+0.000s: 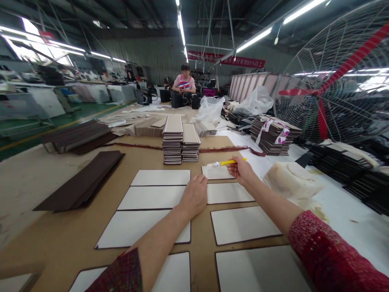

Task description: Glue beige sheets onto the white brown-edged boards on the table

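Observation:
My right hand [241,170] is closed round a yellow-handled brush [225,163], whose bristle end lies over the far white panel [216,173] of the right column. My left hand [193,194] rests knuckles up, fingers curled under, on the brown board [200,231] between the two columns of white rectangular panels [152,197]. It touches the edge of a left-column panel. Several such panels lie flat in two columns in front of me.
Two tall stacks of panels [179,144] stand beyond the laid-out ones. Dark brown sheets [82,182] lie at the left, a glue-crusted white container [291,182] at the right. More stacks [273,136], plastic bags and a large fan [337,81] stand right. A person [184,85] sits far back.

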`<move>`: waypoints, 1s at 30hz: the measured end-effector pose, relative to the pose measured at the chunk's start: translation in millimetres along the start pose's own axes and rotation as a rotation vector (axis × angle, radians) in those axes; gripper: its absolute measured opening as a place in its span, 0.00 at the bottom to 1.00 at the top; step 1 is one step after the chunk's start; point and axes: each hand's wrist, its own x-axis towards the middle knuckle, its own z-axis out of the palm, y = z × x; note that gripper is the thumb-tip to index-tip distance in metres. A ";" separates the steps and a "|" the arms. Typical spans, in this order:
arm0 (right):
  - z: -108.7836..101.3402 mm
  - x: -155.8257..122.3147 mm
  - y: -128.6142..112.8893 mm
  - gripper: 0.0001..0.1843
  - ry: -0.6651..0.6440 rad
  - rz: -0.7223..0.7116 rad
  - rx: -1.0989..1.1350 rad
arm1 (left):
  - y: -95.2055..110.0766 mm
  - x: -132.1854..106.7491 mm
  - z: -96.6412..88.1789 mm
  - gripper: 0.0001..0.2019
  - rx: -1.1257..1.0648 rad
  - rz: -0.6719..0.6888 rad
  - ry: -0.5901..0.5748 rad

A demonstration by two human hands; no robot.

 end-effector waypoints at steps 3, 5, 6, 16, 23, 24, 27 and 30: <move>3.3 7.3 1.8 0.13 -0.004 0.008 -0.041 | 0.4 0.2 -0.9 0.15 0.009 0.002 -0.004; 5.0 10.0 2.1 0.14 0.000 0.015 -0.069 | 1.0 0.1 -2.3 0.14 0.014 0.006 -0.009; 5.9 10.9 2.2 0.14 0.001 0.018 -0.082 | 1.4 -0.1 -3.0 0.14 0.016 0.006 -0.012; 8.1 21.4 9.4 0.17 0.015 0.051 -0.173 | 2.3 -0.2 -4.4 0.14 0.024 -0.013 -0.028; -1.0 29.6 3.1 0.18 0.039 0.016 -0.240 | 0.9 0.1 -0.9 0.14 0.029 -0.012 -0.035; -3.8 30.8 0.9 0.18 0.049 0.009 -0.251 | 0.6 -0.1 -0.1 0.14 0.028 -0.014 -0.034; -14.6 34.5 -5.9 0.18 0.089 -0.013 -0.289 | 0.0 -0.6 0.8 0.15 0.022 -0.013 -0.036; -26.1 37.0 -12.1 0.17 0.131 -0.032 -0.330 | 0.3 -0.8 -0.8 0.15 0.017 -0.004 -0.036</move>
